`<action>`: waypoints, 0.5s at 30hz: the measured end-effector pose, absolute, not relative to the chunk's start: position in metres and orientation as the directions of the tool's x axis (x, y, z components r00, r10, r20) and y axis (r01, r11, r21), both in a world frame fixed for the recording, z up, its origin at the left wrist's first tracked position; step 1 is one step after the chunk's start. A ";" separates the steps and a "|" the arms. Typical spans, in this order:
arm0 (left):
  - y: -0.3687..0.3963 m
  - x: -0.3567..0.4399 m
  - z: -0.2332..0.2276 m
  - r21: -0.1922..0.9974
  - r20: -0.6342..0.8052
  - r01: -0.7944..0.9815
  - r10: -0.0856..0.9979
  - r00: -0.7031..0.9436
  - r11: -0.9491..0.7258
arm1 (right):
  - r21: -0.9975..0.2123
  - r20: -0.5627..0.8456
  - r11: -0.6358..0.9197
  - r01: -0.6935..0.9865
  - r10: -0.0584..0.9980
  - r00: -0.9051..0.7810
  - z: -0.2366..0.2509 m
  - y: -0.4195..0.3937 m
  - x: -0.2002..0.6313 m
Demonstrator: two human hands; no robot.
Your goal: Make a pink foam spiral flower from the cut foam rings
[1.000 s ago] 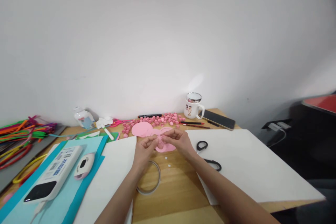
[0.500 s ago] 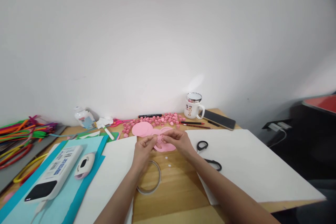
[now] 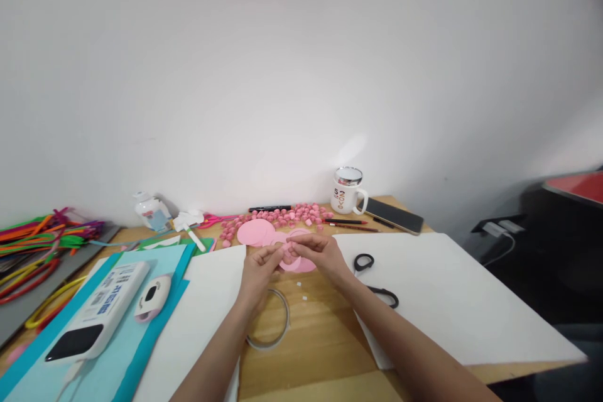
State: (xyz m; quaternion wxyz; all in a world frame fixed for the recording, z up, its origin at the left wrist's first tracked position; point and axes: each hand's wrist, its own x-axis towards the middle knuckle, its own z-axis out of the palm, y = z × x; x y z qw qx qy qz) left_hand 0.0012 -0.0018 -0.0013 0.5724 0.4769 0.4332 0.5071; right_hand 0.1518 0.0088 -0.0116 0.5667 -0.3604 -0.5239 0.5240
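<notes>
Currently, both forearms are being extended forward from the lower edge of the view and are being converged over the wooden table. The left hand is being held with its fingers curled inward, and the right hand is being held palm-down with its fingertips directed toward the left hand.

Compared with 0.5 s ago, both hands are being kept in nearly the same position; only a slight shift of the fingertips is being registered.

A small pink paper piece is being pinched between the fingertips of the 2 hands, narrowly closed, directly above the pink paper circles lying flat on the table. Whether the small piece is being touched to the circles cannot be determined.

A tape ring is being left flat just behind the left wrist. Black scissors are being left on the white sheet, near the right forearm.
</notes>
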 end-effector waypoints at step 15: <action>-0.006 0.004 0.005 0.957 -0.110 -0.249 0.981 0.158 0.147 | -0.940 0.188 0.149 -0.308 0.977 -0.098 -0.013 0.009 0.151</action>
